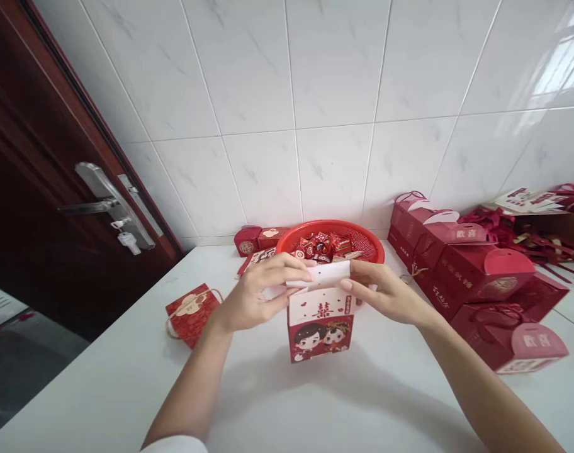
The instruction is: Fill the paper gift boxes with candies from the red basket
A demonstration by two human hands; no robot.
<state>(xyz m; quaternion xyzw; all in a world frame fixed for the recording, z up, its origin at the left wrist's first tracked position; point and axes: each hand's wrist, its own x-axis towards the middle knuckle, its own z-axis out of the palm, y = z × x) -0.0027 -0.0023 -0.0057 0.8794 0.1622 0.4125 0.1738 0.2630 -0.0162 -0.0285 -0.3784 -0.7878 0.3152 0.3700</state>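
A red and white paper gift box (321, 324), printed with two cartoon figures, is upright between my hands at the middle of the view. My left hand (263, 290) grips its upper left edge, thumb in front and fingers over the top flap. On the other side my right hand (379, 289) pinches the upper right edge between thumb and fingers. The white flaps at the top stand up and apart. Just behind the box sits a red plastic basket (369, 236) of wrapped candies (322, 244).
Several red gift boxes (461, 251) line the right side, with a pile of red ribbons and cards (527, 220) beyond. A red box with a cord (192, 313) lies at left. Small red boxes (261, 240) stand by the tiled wall. A door (41, 157) is at far left.
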